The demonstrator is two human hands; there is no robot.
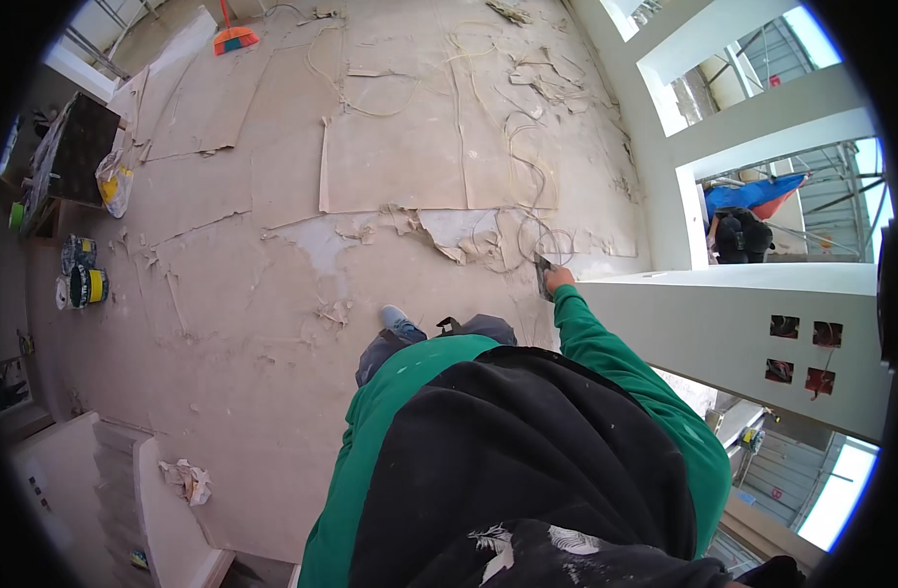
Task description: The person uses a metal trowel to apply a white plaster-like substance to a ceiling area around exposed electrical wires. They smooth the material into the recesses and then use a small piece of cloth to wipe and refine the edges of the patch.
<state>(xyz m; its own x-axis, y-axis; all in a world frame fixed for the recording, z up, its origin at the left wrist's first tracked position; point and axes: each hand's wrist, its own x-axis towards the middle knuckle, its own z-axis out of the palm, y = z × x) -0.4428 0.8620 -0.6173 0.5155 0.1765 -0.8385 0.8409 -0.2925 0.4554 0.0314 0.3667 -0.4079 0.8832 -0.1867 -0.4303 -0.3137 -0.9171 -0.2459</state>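
My right hand (pixel 561 280) is closed on a dark, narrow, flat-bladed tool (pixel 543 272) that looks like a plastering trowel. Its handle is mostly hidden by the fingers. The arm, in a green sleeve, stretches forward to the end of a white wall (pixel 723 309). Just beyond the tool, loops of thin cable (pixel 555 243) lie on the floor covering. Torn brown sheeting (pixel 439 245) lies to the left of the hand, with pale floor showing through it. My left hand does not show; my body covers that side.
Brown sheets (pixel 400 167) with lifted, ragged edges cover much of the floor. Window openings (pixel 797 211) line the right, with a person in dark clothes (pixel 741 235) beyond one. A broom (pixel 235 37) stands far left, buckets (pixel 82 286) at left, crumpled paper (pixel 186 481) lower left.
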